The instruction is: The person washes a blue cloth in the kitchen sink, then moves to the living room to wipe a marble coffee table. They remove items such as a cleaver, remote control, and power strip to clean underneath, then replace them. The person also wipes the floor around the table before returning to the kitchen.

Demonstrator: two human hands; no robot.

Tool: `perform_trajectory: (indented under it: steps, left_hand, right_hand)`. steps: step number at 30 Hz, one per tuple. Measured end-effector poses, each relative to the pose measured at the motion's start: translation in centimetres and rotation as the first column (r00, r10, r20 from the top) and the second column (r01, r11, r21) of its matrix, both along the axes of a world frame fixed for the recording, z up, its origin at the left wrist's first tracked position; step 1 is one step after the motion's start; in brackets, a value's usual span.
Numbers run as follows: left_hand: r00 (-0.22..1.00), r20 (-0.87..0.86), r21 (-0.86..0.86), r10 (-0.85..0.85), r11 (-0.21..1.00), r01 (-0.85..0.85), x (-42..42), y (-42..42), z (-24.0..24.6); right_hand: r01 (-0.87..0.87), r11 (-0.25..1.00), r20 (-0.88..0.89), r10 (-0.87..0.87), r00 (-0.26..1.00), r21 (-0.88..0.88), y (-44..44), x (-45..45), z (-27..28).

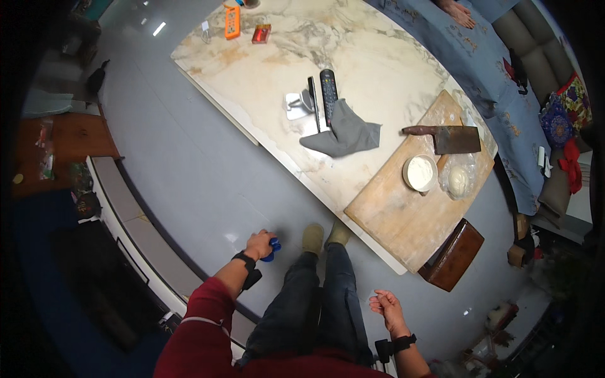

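My left hand (260, 244) is closed around a blue object (271, 250), mostly hidden by the fingers, above the floor left of my shoes. Low on the right, my right hand (388, 306) hangs with bent fingers; something faint and clear may be at its fingertips. Before me stands a marble-patterned table (378, 71). Across its right corner lies a floury wooden board (392, 208). On the board are a bowl of white flour (420, 174), dough in a clear plastic bag (457, 182) and a cleaver (456, 140). Both hands are apart from the table.
A grey cloth (345, 132), a black remote control (328, 90) and a device on a white stand (299, 105) occupy the table's middle. Farther back lie an orange-cased remote (232, 22) and a red box (261, 34). A brown stool (451, 257) stands under the board's edge. Another person's foot (459, 15) rests on the sofa.
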State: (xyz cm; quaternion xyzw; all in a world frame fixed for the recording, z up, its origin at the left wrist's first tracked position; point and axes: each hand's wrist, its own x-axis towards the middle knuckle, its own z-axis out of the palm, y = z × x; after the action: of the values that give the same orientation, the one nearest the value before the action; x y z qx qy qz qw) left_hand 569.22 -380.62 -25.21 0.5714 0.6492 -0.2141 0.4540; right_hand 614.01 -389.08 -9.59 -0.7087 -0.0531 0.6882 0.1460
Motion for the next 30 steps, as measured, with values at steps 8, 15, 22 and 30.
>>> perform_trajectory:
  steps: [8, 15, 22, 30]
  left_hand:
    - [0.917, 0.043, 0.08, 0.397, 0.913, -0.4, -3.0, 3.4, 6.8]
    - [0.984, 0.015, 0.618, 0.179, 0.772, -0.15, -5.5, 19.8, 7.5]
    - [0.957, -0.29, 0.787, 0.022, 0.575, 0.225, -11.0, 40.3, 4.2]
    - [0.92, 0.384, 0.589, 0.078, 0.746, -0.31, -1.0, 42.4, 2.5]
  right_hand:
    - [-0.2, 0.937, -0.028, 0.216, 0.976, 0.288, 13.3, -2.4, -4.7]
    - [-0.334, 0.815, 0.1, 0.328, 0.94, 0.473, 27.7, -7.0, -5.1]
    - [-0.533, 0.658, 0.271, 0.464, 0.844, 0.532, 37.9, -16.7, -7.2]
    - [-0.66, 0.583, 0.693, 0.216, 0.688, 0.473, 45.5, -28.1, -11.8]
